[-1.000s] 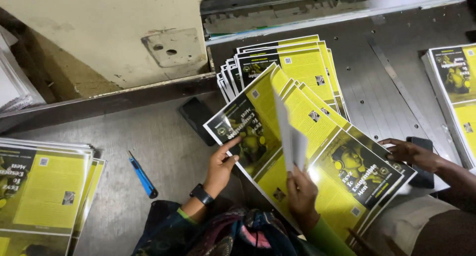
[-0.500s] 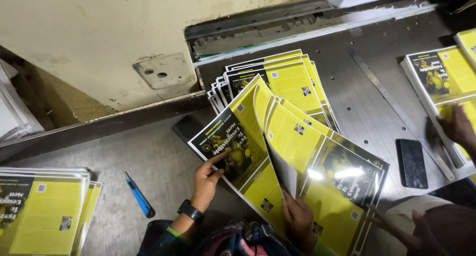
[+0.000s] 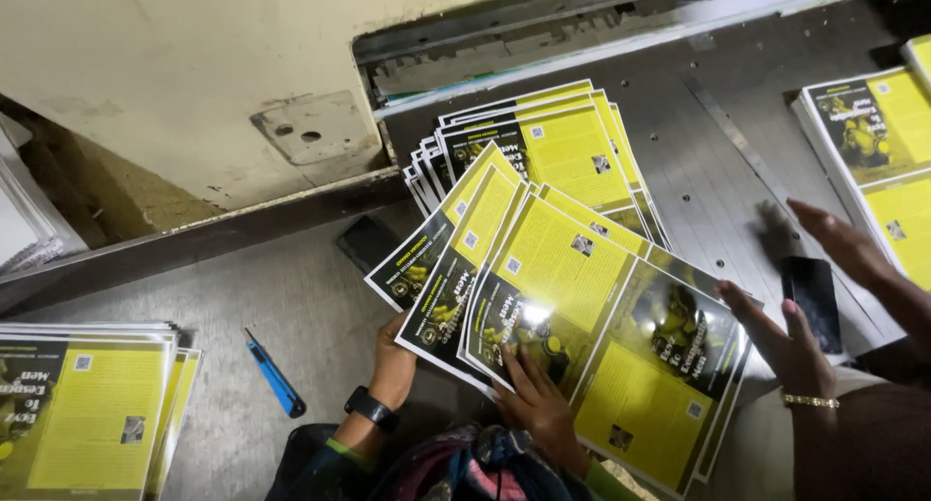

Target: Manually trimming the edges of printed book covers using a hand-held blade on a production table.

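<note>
The sheet that stood curled upright now lies flat: the left hand grips the fanned glossy yellow-and-black printed covers while the right hand presses open-palmed on top, gripping nothing.

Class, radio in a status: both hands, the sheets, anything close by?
Left hand under the fanned yellow sheets. Right hand flat on top. Another person's hands at the right edge.
</note>
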